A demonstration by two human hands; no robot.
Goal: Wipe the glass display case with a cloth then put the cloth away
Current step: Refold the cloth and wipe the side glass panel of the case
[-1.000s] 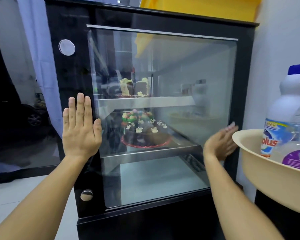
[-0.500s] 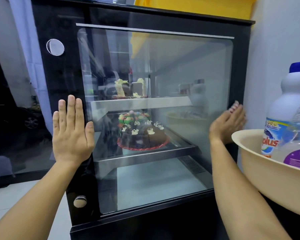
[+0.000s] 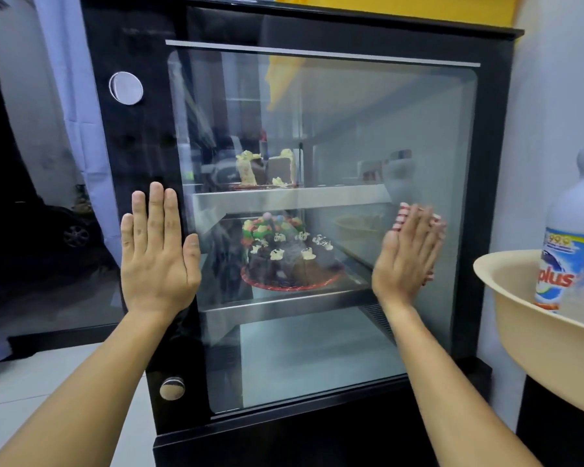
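Observation:
A black-framed glass display case [image 3: 317,106] fills the middle of the view, with cakes on two shelves inside. My left hand [image 3: 157,254] lies flat, fingers spread upward, on the case's dark left frame. My right hand [image 3: 407,257] presses a red-and-white striped cloth [image 3: 402,219] against the right part of the glass. The cloth shows only at my fingertips and under the palm's right edge; the hand covers the rest of it.
A beige basin [image 3: 520,318] sits at the right edge, holding a white detergent bottle [image 3: 573,237] and a purple-labelled item. A white wall is behind it. Round silver knobs [image 3: 126,88] sit on the case's left frame. Tiled floor lies at the lower left.
My right hand slid left from the case's right frame onto the glass pane, and the striped cloth under it now shows. My left hand stayed flat on the left frame.

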